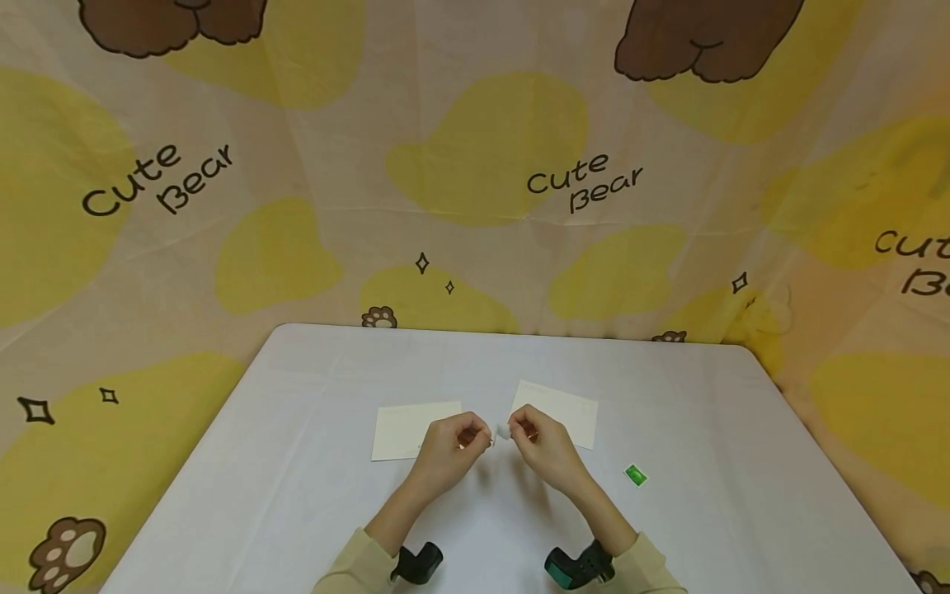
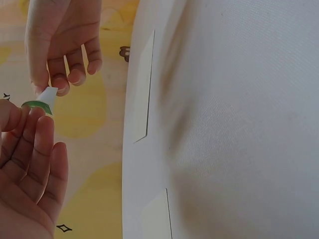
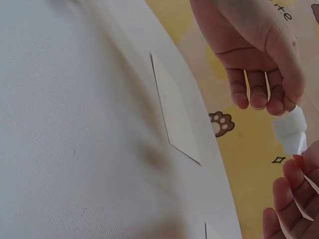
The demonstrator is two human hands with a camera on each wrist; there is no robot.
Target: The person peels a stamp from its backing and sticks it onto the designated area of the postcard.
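My left hand [image 1: 449,450] and right hand [image 1: 551,452] are raised close together above the white table, thumbs and forefingers facing each other. Between them is a small sticker [image 2: 42,106], green on one face, pinched at its edge by the left hand. White backing paper [image 2: 48,93] stands up from it, and the right hand's thumb and forefinger pinch that. From the right wrist view only the pale white side of this piece [image 3: 291,130] shows. How far sticker and backing are apart I cannot tell.
One cream card [image 1: 395,433] lies behind the left hand, another card [image 1: 580,412] behind the right, slightly turned. A small green sticker with a white border [image 1: 636,475] lies to the right of the right hand. A patterned cloth [image 1: 475,148] hangs behind the table.
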